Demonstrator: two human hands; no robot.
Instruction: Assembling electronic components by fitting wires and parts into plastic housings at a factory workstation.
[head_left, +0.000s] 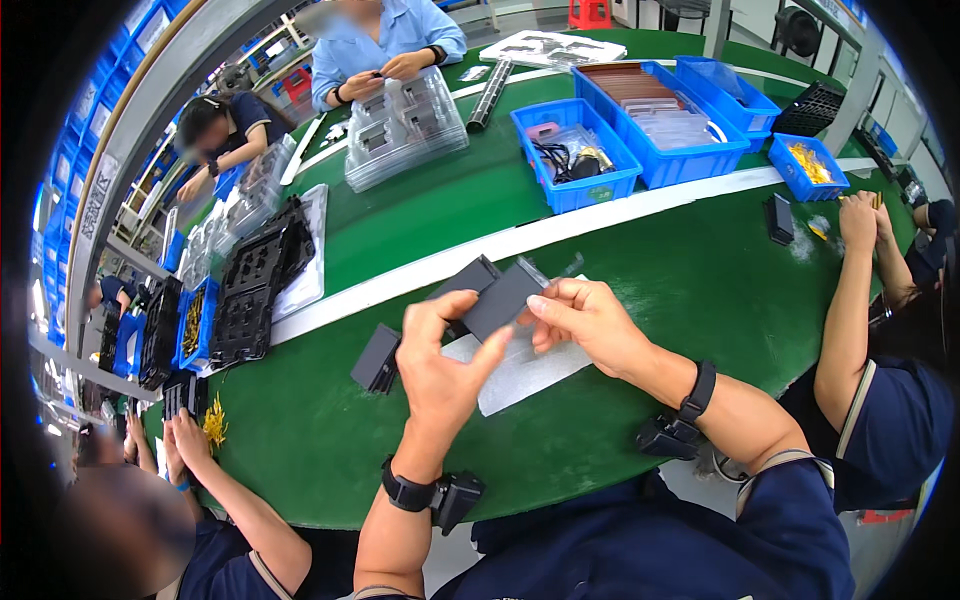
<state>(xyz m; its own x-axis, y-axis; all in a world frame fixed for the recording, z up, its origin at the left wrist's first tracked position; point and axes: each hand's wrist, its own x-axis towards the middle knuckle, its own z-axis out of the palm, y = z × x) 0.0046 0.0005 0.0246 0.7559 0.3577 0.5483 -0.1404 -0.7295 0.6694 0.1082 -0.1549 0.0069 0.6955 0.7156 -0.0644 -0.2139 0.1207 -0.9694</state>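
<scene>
My left hand [440, 365] grips a dark grey rectangular panel [500, 308] between thumb and fingers, tilted above the table. At the panel's right edge, my right hand [585, 322] is closed in a pinch. A thin clear film [533, 271] sticks up there and runs to my right fingertips; its exact hold is partly hidden. Behind the panel shows another dark grey piece [470, 279]; whether it is held or resting cannot be told. A small stack of dark rectangular pieces [377, 358] lies left of my left hand. Beneath my hands is a white sheet [530, 378].
Blue bins [577, 190] with cables and sheets stand beyond a white strip [440, 258] across the green table. Clear trays [400, 150] and a black tray [250, 290] lie to the left. Co-workers sit at both sides and opposite, one person's hands [862, 218] at far right.
</scene>
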